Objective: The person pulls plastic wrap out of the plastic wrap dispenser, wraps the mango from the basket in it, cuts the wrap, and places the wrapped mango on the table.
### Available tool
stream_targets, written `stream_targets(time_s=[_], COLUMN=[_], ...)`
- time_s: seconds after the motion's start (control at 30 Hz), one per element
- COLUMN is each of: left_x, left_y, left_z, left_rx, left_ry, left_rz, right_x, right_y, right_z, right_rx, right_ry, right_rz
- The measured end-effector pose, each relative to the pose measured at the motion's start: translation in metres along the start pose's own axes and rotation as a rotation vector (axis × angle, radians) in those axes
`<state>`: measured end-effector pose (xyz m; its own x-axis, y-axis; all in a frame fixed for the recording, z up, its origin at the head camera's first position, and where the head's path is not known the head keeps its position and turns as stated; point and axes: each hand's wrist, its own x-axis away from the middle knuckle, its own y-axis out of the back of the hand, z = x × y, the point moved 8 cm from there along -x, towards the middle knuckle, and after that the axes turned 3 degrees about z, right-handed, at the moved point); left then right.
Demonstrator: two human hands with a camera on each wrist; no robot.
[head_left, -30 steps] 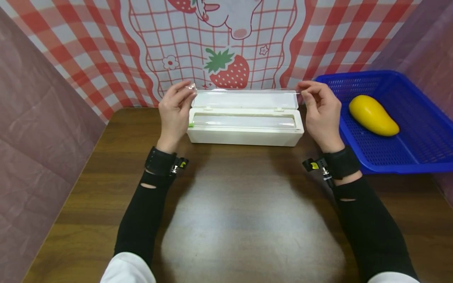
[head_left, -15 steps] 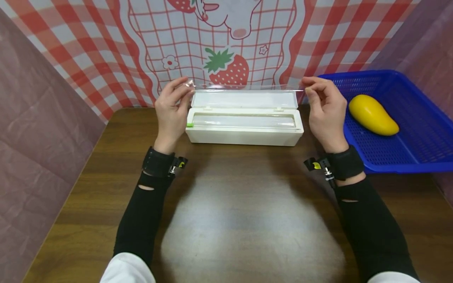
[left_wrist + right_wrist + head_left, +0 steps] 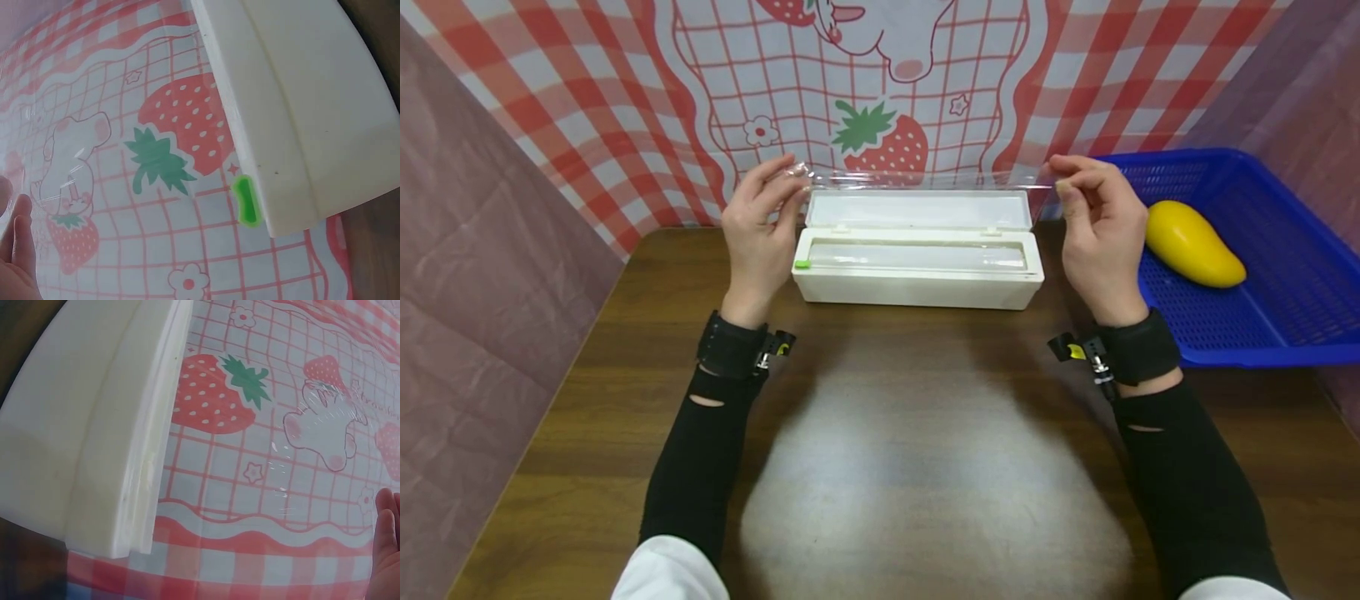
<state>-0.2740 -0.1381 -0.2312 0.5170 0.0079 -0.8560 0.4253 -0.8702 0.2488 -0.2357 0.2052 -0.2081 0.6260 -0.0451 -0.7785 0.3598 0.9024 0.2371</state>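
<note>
Between my two hands stretches a sheet of clear plastic wrap [image 3: 925, 178], its far edge raised above the open lid of a white wrap dispenser box [image 3: 917, 291]. My left hand [image 3: 758, 237] pinches the bunched left corner of the film between thumb and fingers. At the other corner, my right hand [image 3: 1103, 237] pinches the film the same way. Through the window in the box top shows the roll of wrap [image 3: 917, 257]. A green slide cutter [image 3: 802, 264] sits at the left end of the box, also seen close up in the left wrist view.
On the right stands a blue plastic basket [image 3: 1292, 279] with a yellow mango [image 3: 1195, 244] in it. A red-and-white strawberry cloth [image 3: 880, 108] hangs right behind the box. The wooden table [image 3: 925, 433] extends toward me.
Both hands have risen and moved slightly apart, lifting the film's edge higher above the lid. More film now shows between them. The box has barely shifted.
</note>
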Motion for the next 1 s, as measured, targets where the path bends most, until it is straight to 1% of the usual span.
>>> stream_targets(time_s=[0.07,0.17,0.3,0.43,0.5,0.6,0.87,1.0], left_x=[0.000,0.000,-0.001,-0.002,-0.003,-0.003,-0.005,-0.007], left_y=[0.001,0.002,0.004,0.006,0.007,0.008,0.012,0.015], left_z=[0.003,0.004,-0.001,-0.006,-0.008,-0.010,-0.016,-0.025], left_rx=[0.006,0.015,0.016,0.014,0.017,0.014,0.025,0.022], left_ry=[-0.011,-0.043,-0.092,-0.106,-0.102,-0.110,-0.125,-0.161], left_rz=[0.000,-0.005,-0.016,-0.031,-0.036,-0.042,-0.067,-0.086], right_x=[0.000,0.000,-0.001,-0.001,-0.001,-0.002,-0.002,-0.003], right_y=[0.001,0.002,0.004,0.007,0.009,0.010,0.014,0.016], right_z=[0.000,-0.005,-0.018,-0.024,-0.023,-0.021,-0.016,-0.012], right_rx=[-0.002,-0.013,-0.030,-0.050,-0.054,-0.065,-0.096,-0.084], right_ry=[0.001,0.002,0.011,0.045,0.065,0.072,0.048,0.040], right_rz=[0.001,-0.001,-0.009,-0.006,-0.003,-0.009,-0.049,-0.068])
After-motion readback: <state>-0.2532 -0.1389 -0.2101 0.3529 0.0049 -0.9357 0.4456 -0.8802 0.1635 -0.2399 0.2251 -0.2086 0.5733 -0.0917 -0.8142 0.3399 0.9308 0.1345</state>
